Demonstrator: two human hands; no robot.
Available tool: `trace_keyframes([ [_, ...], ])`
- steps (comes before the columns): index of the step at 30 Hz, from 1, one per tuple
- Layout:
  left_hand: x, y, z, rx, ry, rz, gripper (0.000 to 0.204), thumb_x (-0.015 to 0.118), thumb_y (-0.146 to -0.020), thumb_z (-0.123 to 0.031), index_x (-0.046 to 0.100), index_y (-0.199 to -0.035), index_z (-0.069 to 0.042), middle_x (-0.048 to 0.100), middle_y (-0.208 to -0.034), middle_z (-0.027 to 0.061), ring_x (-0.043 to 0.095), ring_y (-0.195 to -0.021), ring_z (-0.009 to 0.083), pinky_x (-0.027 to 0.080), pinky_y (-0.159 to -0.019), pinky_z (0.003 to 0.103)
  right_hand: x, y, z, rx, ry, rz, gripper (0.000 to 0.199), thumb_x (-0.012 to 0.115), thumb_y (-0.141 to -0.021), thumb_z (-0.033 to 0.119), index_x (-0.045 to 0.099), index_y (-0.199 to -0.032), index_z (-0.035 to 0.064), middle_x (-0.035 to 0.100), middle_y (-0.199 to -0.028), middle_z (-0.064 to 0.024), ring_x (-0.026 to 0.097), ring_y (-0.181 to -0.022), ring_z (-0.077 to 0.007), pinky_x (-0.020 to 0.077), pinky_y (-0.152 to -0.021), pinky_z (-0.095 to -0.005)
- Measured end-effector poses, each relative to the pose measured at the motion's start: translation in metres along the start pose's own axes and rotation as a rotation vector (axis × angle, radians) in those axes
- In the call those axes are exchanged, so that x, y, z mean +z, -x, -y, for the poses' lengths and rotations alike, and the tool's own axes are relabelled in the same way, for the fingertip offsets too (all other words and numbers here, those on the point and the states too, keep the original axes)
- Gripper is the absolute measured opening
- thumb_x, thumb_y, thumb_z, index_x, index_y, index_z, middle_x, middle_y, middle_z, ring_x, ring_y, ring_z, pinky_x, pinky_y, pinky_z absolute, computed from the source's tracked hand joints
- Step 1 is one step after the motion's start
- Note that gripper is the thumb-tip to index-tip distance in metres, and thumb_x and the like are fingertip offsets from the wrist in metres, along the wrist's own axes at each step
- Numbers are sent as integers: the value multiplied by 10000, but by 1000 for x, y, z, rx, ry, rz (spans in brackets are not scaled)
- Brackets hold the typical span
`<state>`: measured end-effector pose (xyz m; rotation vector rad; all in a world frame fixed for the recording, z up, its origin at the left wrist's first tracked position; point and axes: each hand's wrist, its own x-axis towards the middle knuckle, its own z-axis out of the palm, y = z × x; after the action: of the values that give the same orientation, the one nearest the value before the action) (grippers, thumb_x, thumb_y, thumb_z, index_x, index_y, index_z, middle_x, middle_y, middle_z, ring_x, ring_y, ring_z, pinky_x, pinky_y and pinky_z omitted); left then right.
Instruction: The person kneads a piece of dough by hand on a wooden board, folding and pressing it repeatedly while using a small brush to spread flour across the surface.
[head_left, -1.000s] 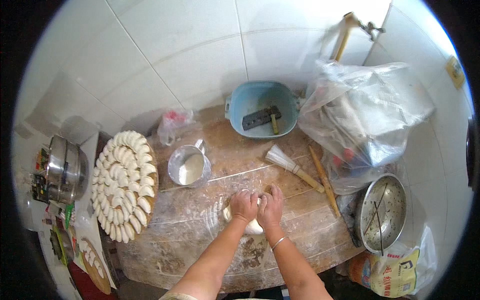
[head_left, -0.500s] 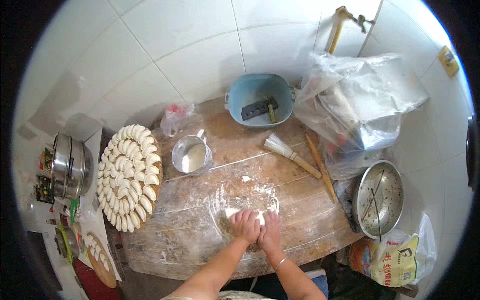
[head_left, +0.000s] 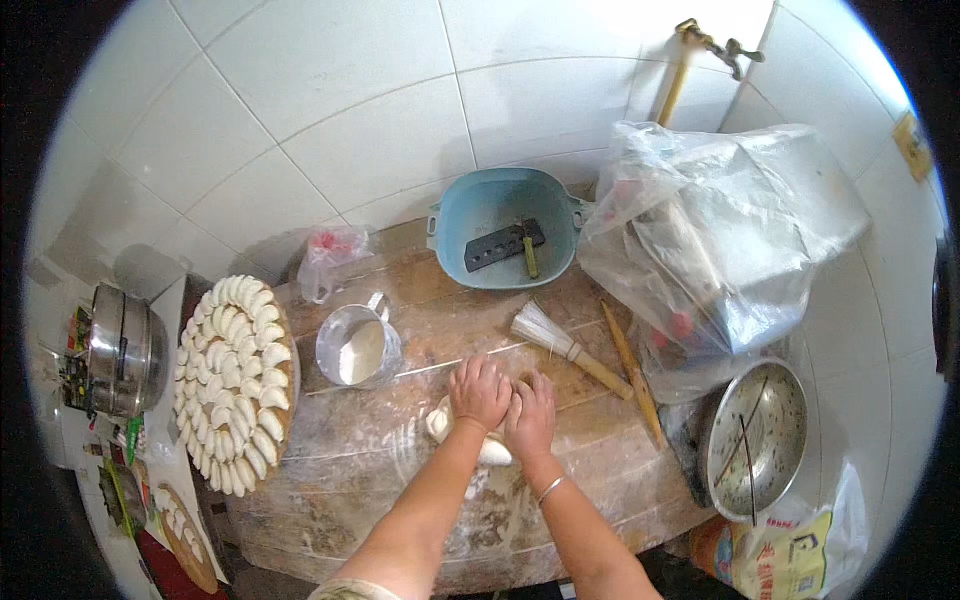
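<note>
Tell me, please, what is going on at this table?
A person has the left hand and right hand side by side on white dough, on a powder-dusted wooden table. To the left are a board of crescent-shaped dumplings and a cup holding something white. A brush and a tapered rod lie to the right.

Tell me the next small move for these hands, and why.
Perhaps ease the exposed left end of the dough inward: it bulges out beyond the left hand, which lies over the middle, with the right hand close beside it.
</note>
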<state>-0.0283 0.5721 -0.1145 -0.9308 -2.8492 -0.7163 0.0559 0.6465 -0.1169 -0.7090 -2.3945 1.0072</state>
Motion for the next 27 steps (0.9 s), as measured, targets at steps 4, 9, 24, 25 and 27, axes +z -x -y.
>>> trace_keyframes([
  [4,-6,18,1,-58,149,41,252,491,-911,-241,661,-1023,-93,615,-1101,162,549,-1049,370,431,-889,498,16,10,-31,-151,-5,90,288,469,-927,200,649,-1029,0,632,-1065,-241,565,-1042,-423,435,-926,-486],
  [9,-56,76,-4,-210,171,212,274,494,-904,-249,655,-1017,-58,637,-1003,163,590,-897,393,479,-779,479,-15,56,53,371,33,270,309,455,-942,249,617,-885,-8,638,-887,-229,582,-853,-433,448,-768,-490],
  [24,-15,36,22,83,89,69,286,545,-787,-288,614,-980,-88,584,-1075,115,515,-1005,325,355,-894,466,4,20,16,21,124,29,303,540,-839,154,555,-1127,61,498,-1328,-179,422,-1249,-389,241,-1073,-550],
  [25,-11,28,22,47,80,59,287,553,-792,-300,616,-979,-91,587,-1080,112,517,-1006,321,358,-890,469,4,8,16,-7,130,-8,273,539,-847,152,557,-1103,58,511,-1300,-190,445,-1219,-387,279,-1052,-539],
  [27,1,9,21,-46,62,24,284,566,-805,-309,622,-982,-94,591,-1100,112,517,-1028,319,358,-893,477,11,-9,8,-24,45,-39,267,533,-860,152,561,-1108,59,521,-1278,-193,464,-1192,-386,314,-1032,-519],
])
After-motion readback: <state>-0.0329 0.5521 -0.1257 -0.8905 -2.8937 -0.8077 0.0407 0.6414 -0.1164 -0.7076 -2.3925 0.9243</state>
